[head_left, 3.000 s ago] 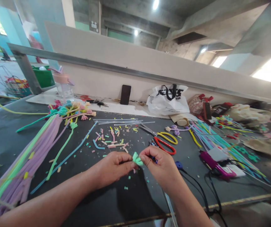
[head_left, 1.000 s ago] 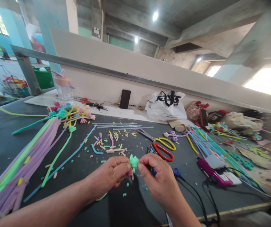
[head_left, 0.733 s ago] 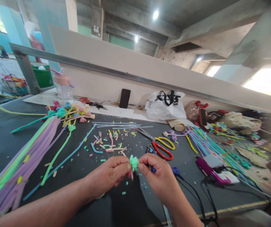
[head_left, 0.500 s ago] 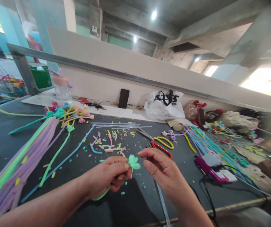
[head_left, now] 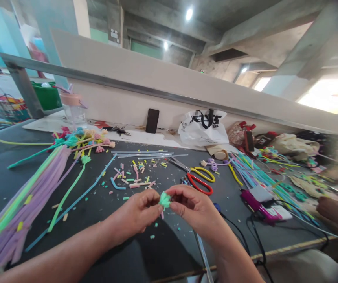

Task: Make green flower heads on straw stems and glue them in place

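Note:
A small mint-green flower (head_left: pixel 164 199), which looks made of fuzzy pipe cleaner, is held up over the dark table between both hands. My left hand (head_left: pixel 138 210) pinches its left side with thumb and fingers, the other fingers curled. From the right, my right hand (head_left: pixel 198 206) closes thumb and fingertips on its petals. Cut pipe cleaner bits (head_left: pixel 139 184) are scattered just beyond the hands. Scissors (head_left: pixel 198 177) with one yellow and one red handle lie behind my right hand. The flower's underside is hidden by the fingers.
Purple and green pipe cleaners (head_left: pixel 36 192) lie bundled at left, blue ones (head_left: pixel 245 169) at right. A magenta device (head_left: pixel 257 206) with cables sits right. Behind stand a phone (head_left: pixel 152 121), a white bag (head_left: pixel 202 129) and a plastic cup (head_left: pixel 73 108). A co-worker's blurred hand (head_left: pixel 334 206) is far right.
My right hand has moved left and its fingers have closed onto the green flower, from which they were apart. The left hand has turned a little and still holds it.

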Motion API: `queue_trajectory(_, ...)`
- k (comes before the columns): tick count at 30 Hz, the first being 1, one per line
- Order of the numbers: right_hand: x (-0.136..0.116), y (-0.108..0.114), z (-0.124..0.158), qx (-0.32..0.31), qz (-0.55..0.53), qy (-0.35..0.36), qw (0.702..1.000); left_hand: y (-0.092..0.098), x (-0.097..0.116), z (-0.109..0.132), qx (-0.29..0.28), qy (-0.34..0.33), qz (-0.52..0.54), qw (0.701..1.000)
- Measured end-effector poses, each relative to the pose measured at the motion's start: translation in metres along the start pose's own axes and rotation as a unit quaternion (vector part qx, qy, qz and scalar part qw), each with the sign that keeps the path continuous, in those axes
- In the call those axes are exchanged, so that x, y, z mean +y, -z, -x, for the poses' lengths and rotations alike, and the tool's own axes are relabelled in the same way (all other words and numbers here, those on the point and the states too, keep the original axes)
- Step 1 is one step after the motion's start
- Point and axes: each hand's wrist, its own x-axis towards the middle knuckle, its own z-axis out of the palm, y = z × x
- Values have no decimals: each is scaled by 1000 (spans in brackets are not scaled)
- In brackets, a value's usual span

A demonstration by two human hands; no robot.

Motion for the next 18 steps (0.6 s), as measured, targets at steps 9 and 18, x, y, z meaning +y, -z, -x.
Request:
queue_trajectory(9,7,-3,-3,-1,1,-41,999,7,-5,-4,73,-156,-262,950)
queue_trajectory(18,11,-8,-5,8,35,-34,999,4,-13,-7,65,-167,-337,924)
